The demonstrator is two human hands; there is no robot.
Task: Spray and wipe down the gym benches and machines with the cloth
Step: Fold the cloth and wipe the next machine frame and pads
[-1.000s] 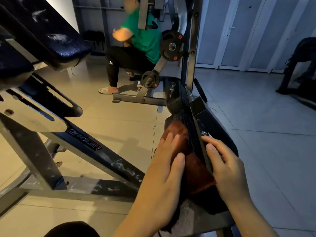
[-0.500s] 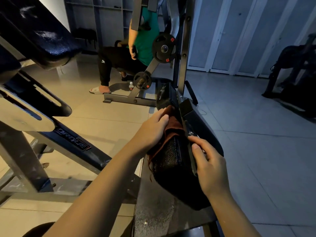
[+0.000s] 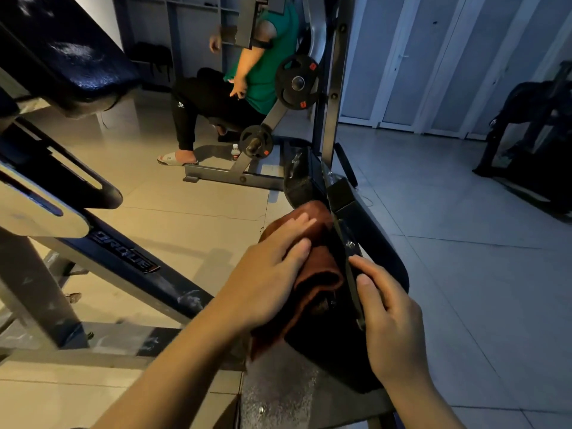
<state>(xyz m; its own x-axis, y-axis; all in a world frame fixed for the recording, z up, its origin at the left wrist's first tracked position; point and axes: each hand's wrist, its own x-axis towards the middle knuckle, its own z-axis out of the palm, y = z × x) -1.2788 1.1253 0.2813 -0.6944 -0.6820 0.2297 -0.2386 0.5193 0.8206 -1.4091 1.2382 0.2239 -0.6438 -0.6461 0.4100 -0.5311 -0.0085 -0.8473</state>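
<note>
A brown cloth (image 3: 318,267) lies bunched on the left face of a black padded machine pad (image 3: 303,184) that tilts away from me. My left hand (image 3: 269,274) presses flat on the cloth with straight fingers. My right hand (image 3: 387,311) grips the pad's metal edge bracket (image 3: 349,258), fingers curled over its right side. No spray bottle is in view.
A bench frame (image 3: 123,255) with a dark pad (image 3: 62,48) fills the left. A person in a green top sits on a plate-loaded machine (image 3: 294,82) ahead, a small bottle (image 3: 236,151) by its base. Another dark machine (image 3: 532,140) stands at the right.
My left hand slid the cloth up the pad away from me, then back down toward me to the pad's middle. My right hand kept its hold on the edge.
</note>
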